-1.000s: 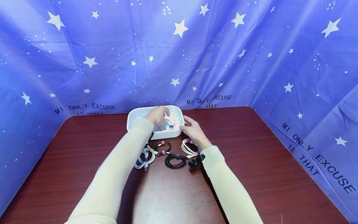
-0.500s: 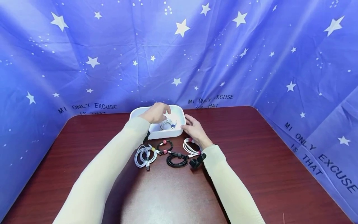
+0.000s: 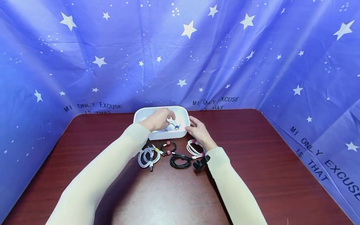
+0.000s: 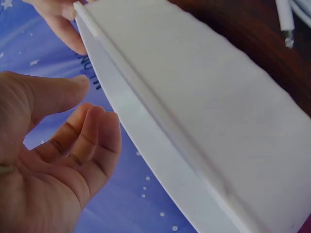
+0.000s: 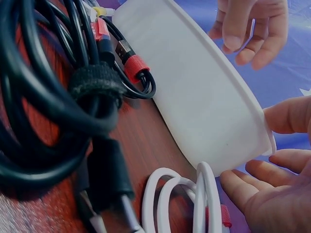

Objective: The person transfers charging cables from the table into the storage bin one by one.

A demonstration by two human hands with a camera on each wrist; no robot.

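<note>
A white box [image 3: 168,135] stands at the back of the table, with a coiled white cable [image 3: 177,126] inside it, bound by a dark blue strap. My left hand [image 3: 161,120] hangs over the box, close to that coil. In the left wrist view its thumb and loosely bent fingers [image 4: 104,145] are apart, with nothing between them. My right hand [image 3: 200,132] holds the box at its right end. The right wrist view shows the thumb on the rim and the other fingers [image 5: 243,189] against the outside of the end wall.
In front of the box lie several coiled cables: a greyish one [image 3: 151,156], a small black one with red straps [image 3: 168,152], a larger black one [image 3: 180,167] and a white one [image 3: 192,151] beside my right wrist. A starry blue curtain [image 3: 157,78] hangs behind.
My left hand has dipped a little toward the coil in the box, and the left elbow has swung outward. The right hand keeps its hold; the head view has shifted slightly.
</note>
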